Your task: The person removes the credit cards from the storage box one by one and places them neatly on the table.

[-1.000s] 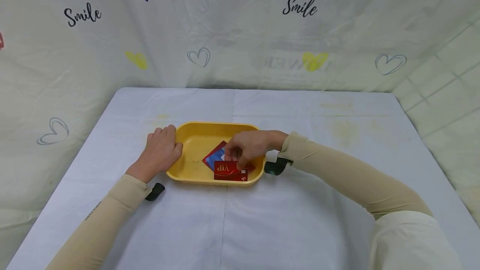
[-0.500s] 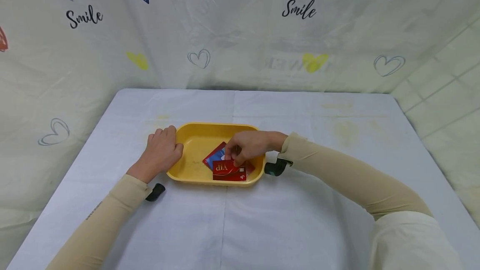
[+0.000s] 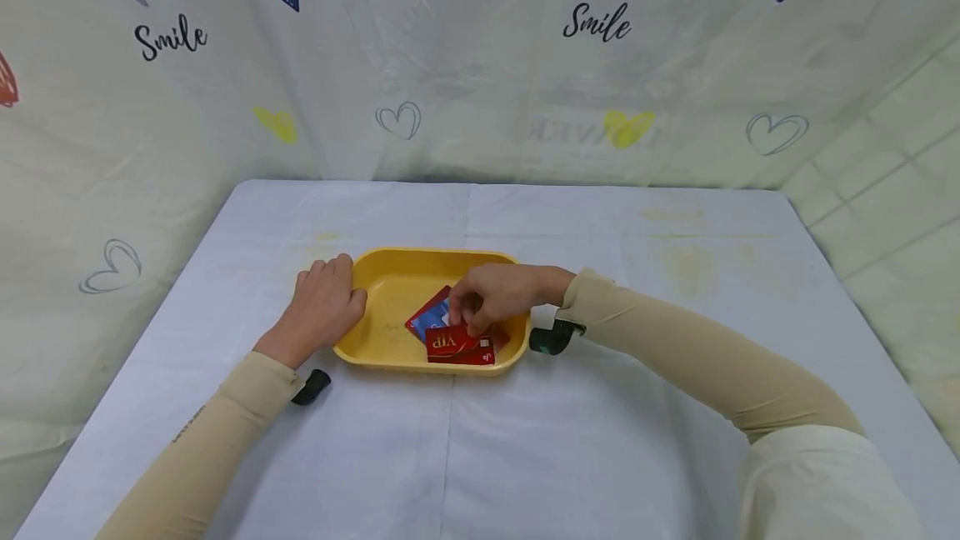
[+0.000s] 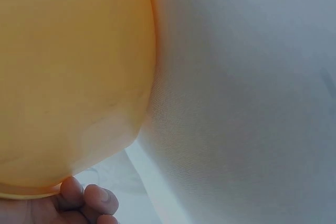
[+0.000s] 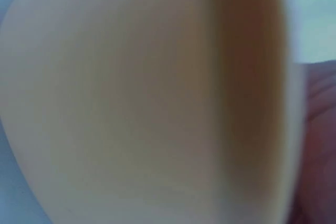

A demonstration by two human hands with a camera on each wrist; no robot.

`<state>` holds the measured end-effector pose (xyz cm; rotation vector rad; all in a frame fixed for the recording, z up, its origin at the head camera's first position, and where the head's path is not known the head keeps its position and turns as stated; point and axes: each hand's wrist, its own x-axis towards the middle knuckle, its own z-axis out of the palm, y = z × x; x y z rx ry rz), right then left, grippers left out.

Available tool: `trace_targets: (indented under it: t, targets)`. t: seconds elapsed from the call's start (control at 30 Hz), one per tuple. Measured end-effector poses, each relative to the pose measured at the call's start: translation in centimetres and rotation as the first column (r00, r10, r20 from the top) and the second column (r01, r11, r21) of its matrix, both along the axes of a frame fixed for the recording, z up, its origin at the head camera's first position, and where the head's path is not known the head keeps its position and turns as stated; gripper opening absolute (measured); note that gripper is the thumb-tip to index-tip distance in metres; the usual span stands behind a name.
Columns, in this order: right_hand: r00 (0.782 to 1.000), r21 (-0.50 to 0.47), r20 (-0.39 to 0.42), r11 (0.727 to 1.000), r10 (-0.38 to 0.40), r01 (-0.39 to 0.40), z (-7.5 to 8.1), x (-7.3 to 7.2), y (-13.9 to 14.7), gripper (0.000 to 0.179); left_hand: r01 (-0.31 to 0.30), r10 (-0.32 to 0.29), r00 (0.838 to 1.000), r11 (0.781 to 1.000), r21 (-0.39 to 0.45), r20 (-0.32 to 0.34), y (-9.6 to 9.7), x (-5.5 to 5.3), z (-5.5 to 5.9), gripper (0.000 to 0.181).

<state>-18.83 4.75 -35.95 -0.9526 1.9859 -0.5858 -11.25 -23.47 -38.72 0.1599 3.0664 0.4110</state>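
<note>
A yellow tray [image 3: 393, 282] sits on the table, and my left hand [image 3: 324, 307] grips its left rim. Curled fingertips [image 4: 100, 199] show at the tray's edge in the left wrist view. My right hand [image 3: 501, 293] reaches over the right rim and pinches a red VIP card [image 3: 456, 347] at its upper edge. Behind that card lie a blue card [image 3: 427, 320] and other red card parts, partly covered by the hand. In the right wrist view, the blurred tray wall [image 5: 121, 98] hides most of the right hand [image 5: 321, 145].
A white cloth covers the table [image 3: 600, 432]. Behind it hangs a pale curtain [image 3: 480, 57] printed with hearts and "Smile". Black wrist cameras, the left one [image 3: 311, 387] and the right one [image 3: 551, 337], sit near the tray's sides.
The red VIP card has tilted very slightly in my right fingers. Both hands and the tray stay in place; the head view has shifted a little.
</note>
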Motion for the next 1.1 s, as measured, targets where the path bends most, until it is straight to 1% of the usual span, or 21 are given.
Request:
trace_targets:
  t: [0.23,0.37,0.63,0.73,0.83,0.93,1.1]
  targets:
    - [0.999,0.005,-0.011,0.999,0.037,-0.036,0.09,0.03,-0.16,0.013,0.007,-0.007,1.000,1.000,0.001,-0.022,-0.15,-0.06,-0.23,0.015]
    - [0.999,0.001,0.012,0.999,0.051,-0.051,0.20,0.01,-0.20,0.015,0.009,-0.009,0.999,1.000,0.000,-0.034,-0.17,-0.05,-0.24,0.015]
    - [0.995,-0.036,0.089,0.999,0.038,-0.035,0.29,0.04,-0.07,0.017,0.010,-0.010,0.999,1.000,-0.001,-0.036,-0.16,-0.04,-0.19,0.015]
    - [0.995,-0.054,0.100,0.998,0.027,-0.022,0.25,0.05,-0.01,0.019,0.010,-0.011,0.999,1.000,-0.005,-0.043,-0.19,-0.06,-0.26,0.015]
    - [0.996,-0.077,0.092,0.997,0.022,-0.015,0.10,0.04,0.09,0.020,0.012,-0.013,0.999,1.000,-0.009,-0.052,-0.16,-0.07,-0.27,0.015]
    - [0.996,-0.100,0.093,0.995,0.010,-0.001,0.07,0.11,0.30,0.026,0.012,-0.012,0.998,1.000,-0.012,-0.057,-0.05,-0.02,-0.19,0.015]
    - [0.989,-0.148,0.149,0.989,0.005,0.017,0.29,0.40,0.52,0.038,0.008,-0.009,0.998,1.000,-0.019,-0.063,0.08,0.11,-0.14,0.015]
